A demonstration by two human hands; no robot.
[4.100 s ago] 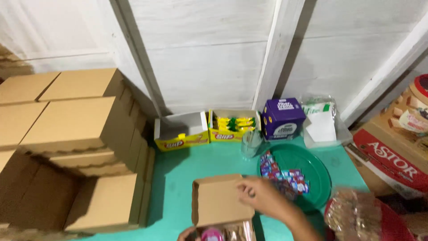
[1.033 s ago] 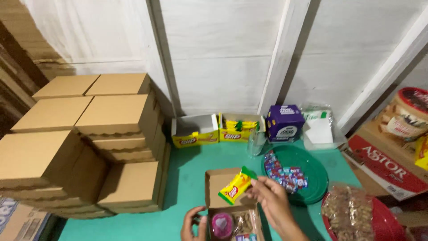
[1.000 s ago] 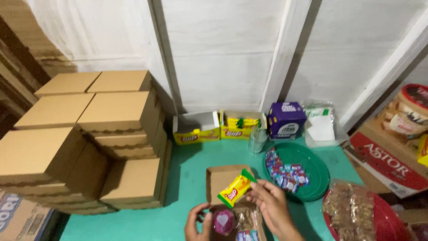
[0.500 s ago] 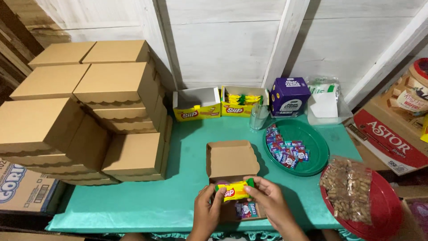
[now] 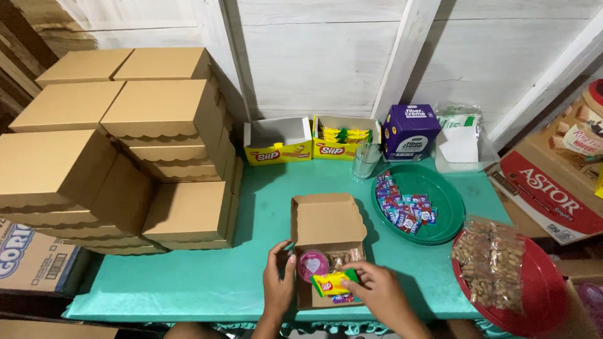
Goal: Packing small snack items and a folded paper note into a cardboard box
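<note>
Low centre of frame: your right hand (image 5: 377, 292), which held the yellow snack (image 5: 333, 282) above the open box (image 5: 326, 220), now pinches it inside, while your left hand (image 5: 278, 282) grips the box's edge.

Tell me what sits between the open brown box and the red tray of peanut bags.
In the head view, the green plate of small wrapped candies lies between the open box and the red tray.

The open box (image 5: 327, 225) sits mid-table (image 5: 188, 276) (stacked cartons (image 5: 119, 144) left, candy tray (image 5: 447, 196) right).
</note>
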